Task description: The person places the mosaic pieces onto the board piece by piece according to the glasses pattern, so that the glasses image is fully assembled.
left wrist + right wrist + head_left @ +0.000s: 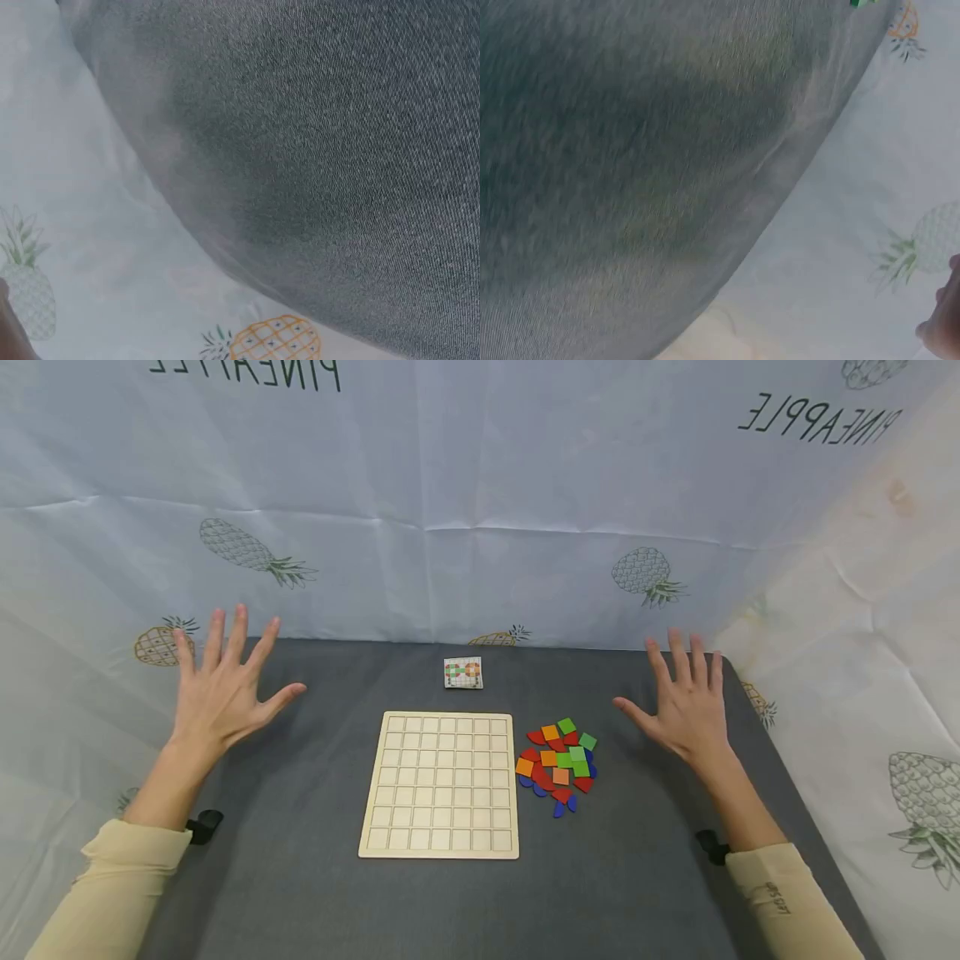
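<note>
My left hand [220, 697] is held spread with straight fingers over the left side of the grey table, touching nothing. On the other side, my right hand [686, 706] is also spread and holds nothing. Between them lies a square wooden grid board [442, 785] with bare cells. Against its right side is a loose pile of flat pieces: orange squares [549, 758], green squares [581, 768], red pieces [584, 785] and blue rounded pieces [558, 810]. My right hand is the nearer one to this pile. Behind the board sits a small patterned card [462, 673].
The dark grey tabletop [300, 893] carries all of these. A pale curtain [480, 468] printed with pineapples and mirrored lettering hangs behind and at both sides. In the left wrist view the table edge curves beside the curtain [90, 225]; a fingertip shows at the lower left.
</note>
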Available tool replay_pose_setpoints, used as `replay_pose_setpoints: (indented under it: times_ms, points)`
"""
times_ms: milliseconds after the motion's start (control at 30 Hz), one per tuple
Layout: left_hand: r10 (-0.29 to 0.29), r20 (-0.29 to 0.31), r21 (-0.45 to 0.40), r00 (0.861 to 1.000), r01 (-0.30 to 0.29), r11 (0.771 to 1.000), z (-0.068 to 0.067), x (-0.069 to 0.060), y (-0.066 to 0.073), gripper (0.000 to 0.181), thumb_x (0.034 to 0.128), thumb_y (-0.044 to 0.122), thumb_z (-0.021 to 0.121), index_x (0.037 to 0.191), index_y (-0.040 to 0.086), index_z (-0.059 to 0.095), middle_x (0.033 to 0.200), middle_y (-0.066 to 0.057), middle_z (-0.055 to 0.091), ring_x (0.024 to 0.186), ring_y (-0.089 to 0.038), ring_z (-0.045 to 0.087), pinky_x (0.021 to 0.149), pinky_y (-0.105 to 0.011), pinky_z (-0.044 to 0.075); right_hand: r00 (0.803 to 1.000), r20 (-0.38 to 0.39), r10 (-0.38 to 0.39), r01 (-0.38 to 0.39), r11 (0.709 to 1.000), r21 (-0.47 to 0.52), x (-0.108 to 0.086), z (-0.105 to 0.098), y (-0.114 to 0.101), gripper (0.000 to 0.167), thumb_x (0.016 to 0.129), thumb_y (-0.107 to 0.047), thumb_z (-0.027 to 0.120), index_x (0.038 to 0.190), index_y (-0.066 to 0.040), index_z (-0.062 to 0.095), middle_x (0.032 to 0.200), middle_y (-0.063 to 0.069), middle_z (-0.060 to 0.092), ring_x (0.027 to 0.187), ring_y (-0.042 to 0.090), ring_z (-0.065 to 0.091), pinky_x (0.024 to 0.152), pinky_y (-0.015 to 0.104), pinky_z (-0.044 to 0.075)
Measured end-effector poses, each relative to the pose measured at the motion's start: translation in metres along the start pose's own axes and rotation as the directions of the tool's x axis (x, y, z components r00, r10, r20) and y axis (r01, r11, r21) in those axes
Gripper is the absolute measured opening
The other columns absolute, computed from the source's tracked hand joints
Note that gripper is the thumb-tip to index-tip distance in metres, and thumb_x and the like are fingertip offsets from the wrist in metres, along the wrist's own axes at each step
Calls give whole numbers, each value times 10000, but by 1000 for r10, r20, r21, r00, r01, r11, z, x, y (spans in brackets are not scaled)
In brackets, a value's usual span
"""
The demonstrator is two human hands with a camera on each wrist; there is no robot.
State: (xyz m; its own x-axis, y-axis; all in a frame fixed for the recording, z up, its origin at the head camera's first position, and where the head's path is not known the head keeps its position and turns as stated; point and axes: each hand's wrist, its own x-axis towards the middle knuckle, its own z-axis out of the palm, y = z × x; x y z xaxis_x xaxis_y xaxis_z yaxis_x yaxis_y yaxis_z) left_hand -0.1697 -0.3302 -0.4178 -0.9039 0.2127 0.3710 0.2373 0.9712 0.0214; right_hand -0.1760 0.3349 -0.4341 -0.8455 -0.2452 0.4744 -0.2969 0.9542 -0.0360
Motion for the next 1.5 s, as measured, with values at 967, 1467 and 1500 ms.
replay_pose_setpoints:
  times_ms: [967,1467,1500]
  points:
    - [100,456,-525,884,177,833,-3,-29,65,491,1094,366,664,1441,22,629,1209,-134,721,1064,-271,705,846,-449,579,847,433,-308,-39,777,629,10,51,-84,452,971,-182,831,1379,-45,694,1351,137,747,1254,351,681,1113,606,533]
    - [146,600,-681,786,407,608,21,-55,109,515,1054,265,728,1480,16,580,1326,-216,645,1075,-237,725,794,-287,664,788,476,-390,-34,744,667,22,68,-83,361,942,-147,858,1288,-110,759,1218,58,769,1064,224,656,952,420,573]
    - [149,607,-690,781,423,587,22,-55,110,523,1052,257,731,1486,13,572,1331,-225,633,1084,-247,723,797,-288,669,786,478,-391,-35,745,667,22,69,-83,352,944,-148,856,1283,-116,762,1212,54,769,1058,217,654,945,410,571]
